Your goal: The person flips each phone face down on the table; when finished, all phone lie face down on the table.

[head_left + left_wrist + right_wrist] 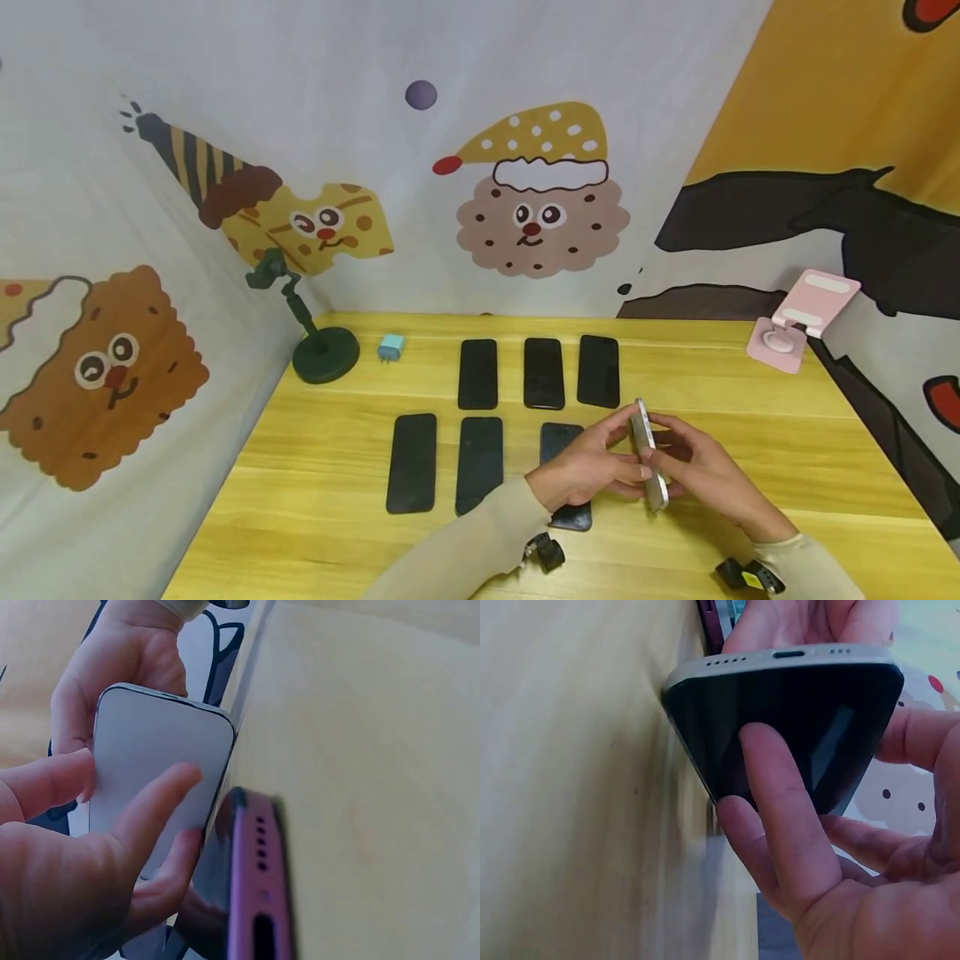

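Phone (644, 432) with a silvery frame stands on edge, slightly tilted, over the worktop (787, 433), between the left hand (588, 467) and the right hand (705, 471), whose partly spread, bent fingers both hold it by its edges. A dark phone (572, 518) lies flat just beside it, partly hidden by the left hand, with two front phones (480, 462) further left and three back phones (543, 373) in a row behind. A green stand (326, 354), a blue charger (391, 347) and a pink stand (819, 302) sit towards the rear.
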`<state>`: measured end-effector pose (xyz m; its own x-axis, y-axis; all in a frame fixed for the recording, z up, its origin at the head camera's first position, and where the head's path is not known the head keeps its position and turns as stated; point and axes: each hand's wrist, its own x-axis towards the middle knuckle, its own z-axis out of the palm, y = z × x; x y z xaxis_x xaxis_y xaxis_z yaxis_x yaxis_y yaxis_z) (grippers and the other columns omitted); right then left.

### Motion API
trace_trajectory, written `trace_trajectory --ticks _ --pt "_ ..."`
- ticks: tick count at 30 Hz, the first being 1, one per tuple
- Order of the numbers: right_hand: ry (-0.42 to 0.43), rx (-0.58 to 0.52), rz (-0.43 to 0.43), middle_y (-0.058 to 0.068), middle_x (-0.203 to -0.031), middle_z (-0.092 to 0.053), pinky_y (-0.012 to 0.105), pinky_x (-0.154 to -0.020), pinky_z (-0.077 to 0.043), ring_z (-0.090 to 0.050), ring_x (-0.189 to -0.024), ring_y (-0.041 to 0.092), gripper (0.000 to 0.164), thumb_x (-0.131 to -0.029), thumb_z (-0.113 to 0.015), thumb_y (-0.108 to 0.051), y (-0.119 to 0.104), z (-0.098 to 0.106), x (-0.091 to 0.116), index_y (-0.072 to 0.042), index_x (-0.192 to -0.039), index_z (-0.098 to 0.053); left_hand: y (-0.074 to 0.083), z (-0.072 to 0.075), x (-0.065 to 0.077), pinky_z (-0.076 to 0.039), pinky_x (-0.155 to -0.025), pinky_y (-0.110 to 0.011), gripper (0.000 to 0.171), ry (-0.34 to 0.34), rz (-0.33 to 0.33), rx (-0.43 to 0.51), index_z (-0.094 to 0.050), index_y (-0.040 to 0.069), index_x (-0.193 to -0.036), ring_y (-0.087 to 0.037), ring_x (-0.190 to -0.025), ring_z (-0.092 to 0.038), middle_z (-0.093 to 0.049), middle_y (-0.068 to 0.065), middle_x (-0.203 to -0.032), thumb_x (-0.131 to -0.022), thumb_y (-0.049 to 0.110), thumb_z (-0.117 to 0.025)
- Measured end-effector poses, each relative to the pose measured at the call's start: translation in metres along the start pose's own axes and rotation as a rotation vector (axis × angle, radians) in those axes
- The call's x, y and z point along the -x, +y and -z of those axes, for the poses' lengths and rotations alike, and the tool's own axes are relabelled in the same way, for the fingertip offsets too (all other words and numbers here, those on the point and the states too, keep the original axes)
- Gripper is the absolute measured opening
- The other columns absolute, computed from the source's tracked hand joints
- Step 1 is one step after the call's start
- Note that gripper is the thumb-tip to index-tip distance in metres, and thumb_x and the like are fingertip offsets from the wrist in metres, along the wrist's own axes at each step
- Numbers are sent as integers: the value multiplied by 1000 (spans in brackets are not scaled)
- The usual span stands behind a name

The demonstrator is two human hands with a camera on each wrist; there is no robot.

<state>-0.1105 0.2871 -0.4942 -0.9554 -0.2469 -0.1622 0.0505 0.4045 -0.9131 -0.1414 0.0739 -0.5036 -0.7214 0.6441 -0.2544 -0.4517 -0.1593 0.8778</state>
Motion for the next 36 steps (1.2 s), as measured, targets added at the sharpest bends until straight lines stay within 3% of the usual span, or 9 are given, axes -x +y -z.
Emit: trace_trajectory --ticks 8,18,27,33,36 --pt "110 113 -29 32 -138 -63 38 -70 -64 -72 -113 37 62 -105 -67 -17 -6 2 5 -3 -160 -42 3 0 2 -59 -96 -62 84 10 24 -12 -48 41 -156 -36 -140 -57 -34 -9 -170 -94 -12 -71" --pt "200 171 -47 38 -136 -62 40 -72 -65 -72 -111 42 59 -103 -65 -5 -15 7 8 3 -157 -43 5 7 2 -62 -92 -57 74 84 -22 -15 -54 30 -152 -28 -115 -68 -51 -4 -153 -93 -9 -74" --pt "200 82 -58 39 -138 -60 39 -71 -65 -72 -109 38 60 -103 -63 -4 -22 7 11 4 -158 -39 -1 5 0 -64 -86 -56 69 116 -17 30 -57 31 -147 -29 -100 -72 -57 -7 -134 -93 -9 -74" --pt "194 87 -82 27 -118 -66 38 -62 -65 -72 -89 21 57 -105 -64 -12 -16 10 10 3 -155 -42 -2 3 0 -63 -89 -57 72 127 -31 10 -55 29 -150 -29 -103 -71 -57 -6 -134 -92 -10 -74" --pt "180 79 -94 23 -110 -65 39 -59 -64 -71 -81 19 57 -106 -65 -13 -11 12 9 4 -155 -42 -2 2 1 -62 -90 -58 75 135 -34 2 -52 28 -153 -29 -104 -71 -56 -6 -134 -92 -10 -74"
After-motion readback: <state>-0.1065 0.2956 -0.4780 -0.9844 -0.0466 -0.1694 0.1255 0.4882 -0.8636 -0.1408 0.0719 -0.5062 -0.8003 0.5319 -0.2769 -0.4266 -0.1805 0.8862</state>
